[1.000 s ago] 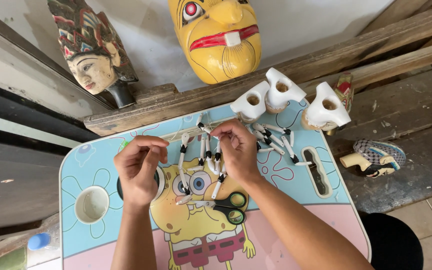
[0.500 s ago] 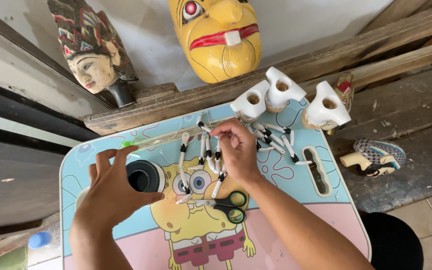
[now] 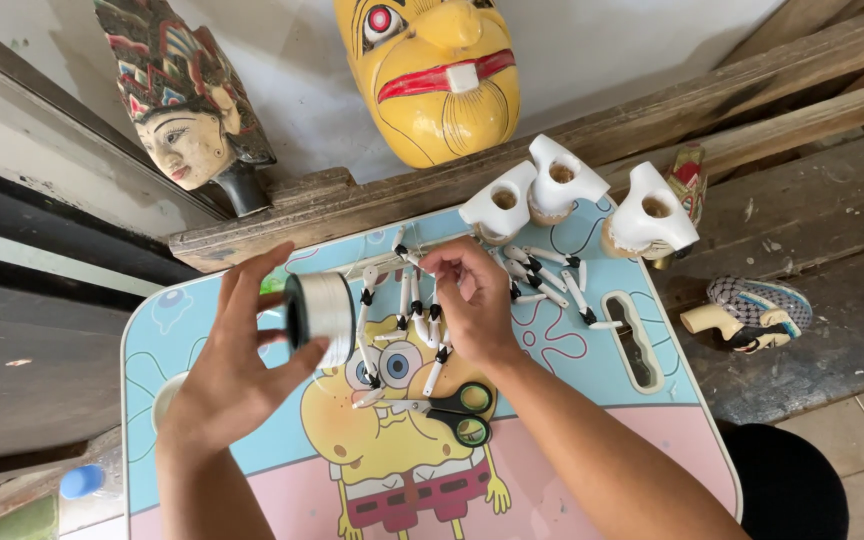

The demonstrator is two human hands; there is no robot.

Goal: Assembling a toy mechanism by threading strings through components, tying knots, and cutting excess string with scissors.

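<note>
We see the left hand (image 3: pixel 237 370) raised above the table, fingers spread and curled around a spool of white thread (image 3: pixel 320 317), which it grips by its rim with the black end face turned toward us. The right hand (image 3: pixel 472 300) rests lower, over the middle of the table, its fingertips pinched together above a cluster of small white sticks with black tips (image 3: pixel 404 330); we think a strand of thread is caught in that pinch, though it is too fine for us to be sure. The sticks fan out under and just beside the right hand, with a second loose group (image 3: pixel 552 285) lying to its right.

Just below the right wrist lie scissors (image 3: pixel 457 412) with black and green handles, blades pointing left toward the sticks. The small table (image 3: pixel 642 440) has a blue and pink cartoon-printed top; a slot handle is cut near its right edge and a round hole sits near its left edge, partly hidden by the left forearm. The pink near part of the tabletop is bare.

At the far edge three white unpainted puppet heads (image 3: pixel 562 185) stand close together, touching the wooden beam (image 3: pixel 752 110) behind. On that beam rest a yellow mask (image 3: pixel 432 70) and a painted head with a patterned headdress (image 3: pixel 177 110). A painted puppet piece (image 3: pixel 747 310) lies off the table to the right.
</note>
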